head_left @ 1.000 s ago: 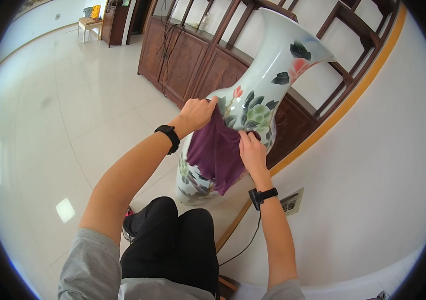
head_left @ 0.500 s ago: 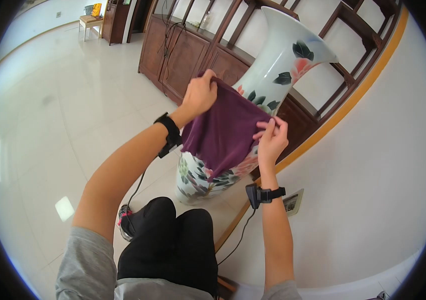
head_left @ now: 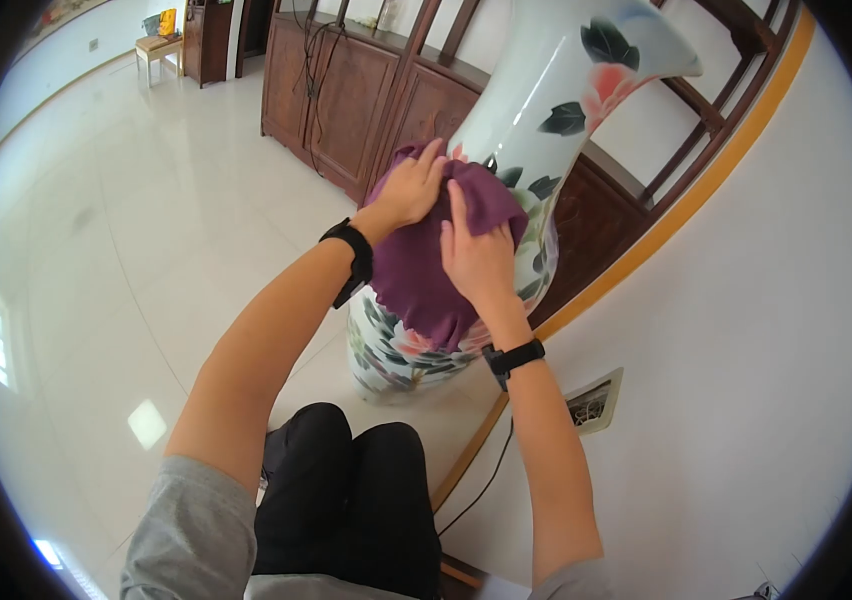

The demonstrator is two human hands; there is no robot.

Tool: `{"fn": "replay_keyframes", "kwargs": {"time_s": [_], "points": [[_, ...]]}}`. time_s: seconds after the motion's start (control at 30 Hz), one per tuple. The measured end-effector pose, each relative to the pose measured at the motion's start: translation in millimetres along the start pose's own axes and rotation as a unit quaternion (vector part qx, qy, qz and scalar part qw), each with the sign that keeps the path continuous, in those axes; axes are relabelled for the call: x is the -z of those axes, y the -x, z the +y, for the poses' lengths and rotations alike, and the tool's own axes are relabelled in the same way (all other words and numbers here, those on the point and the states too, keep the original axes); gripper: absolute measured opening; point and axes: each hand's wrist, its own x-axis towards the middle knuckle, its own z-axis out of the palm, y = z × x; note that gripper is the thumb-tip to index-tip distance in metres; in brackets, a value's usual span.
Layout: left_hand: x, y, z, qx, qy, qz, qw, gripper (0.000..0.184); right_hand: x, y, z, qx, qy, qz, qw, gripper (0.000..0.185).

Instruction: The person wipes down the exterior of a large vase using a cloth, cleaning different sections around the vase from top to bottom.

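A tall white vase [head_left: 526, 110] painted with pink flowers and dark leaves stands in front of me, tilted in the view. A purple cloth [head_left: 416, 275] lies against its body, bunched at the top. My left hand [head_left: 411, 190] has its fingers closed on the cloth's upper left part. My right hand [head_left: 481, 255] presses on the cloth just to the right, with its index finger stretched up and the others partly in the folds. Both wrists wear black bands.
Behind the vase is a dark wooden cabinet [head_left: 346, 95] with open shelves and hanging black cables. A white wall [head_left: 726, 350] with a recessed box [head_left: 594, 402] is on the right. A stool [head_left: 159, 47] with bags stands far back on the tiled floor [head_left: 166, 250].
The cloth was spread between both hands and is now bunched against the vase. My right hand has moved left, close to my left hand. The view has shifted nearer to the vase.
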Motion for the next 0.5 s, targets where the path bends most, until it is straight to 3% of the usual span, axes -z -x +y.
{"fn": "replay_keyframes", "kwargs": {"time_s": [0.03,0.07,0.13,0.23,0.5], "points": [[-6,0,-15,-0.083,-0.099,0.031,0.991,0.038,-3,2,-3,0.009,-0.007,-0.015,1.0,0.054],[-13,0,-31,-0.018,-0.114,-0.028,0.993,0.038,-8,5,-4,0.015,-0.024,-0.008,1.0,0.05],[-15,-5,-47,-0.033,-0.082,-0.016,0.996,0.042,-6,4,-7,0.003,-0.029,-0.034,0.999,0.048],[-11,-8,-45,0.115,0.089,-0.038,0.989,0.056,-7,3,-7,0.017,-0.015,-0.02,1.0,0.046],[-17,-13,-80,0.09,0.201,-0.031,0.975,0.053,-14,5,-16,0.008,-0.041,-0.034,0.999,0.058]]}}
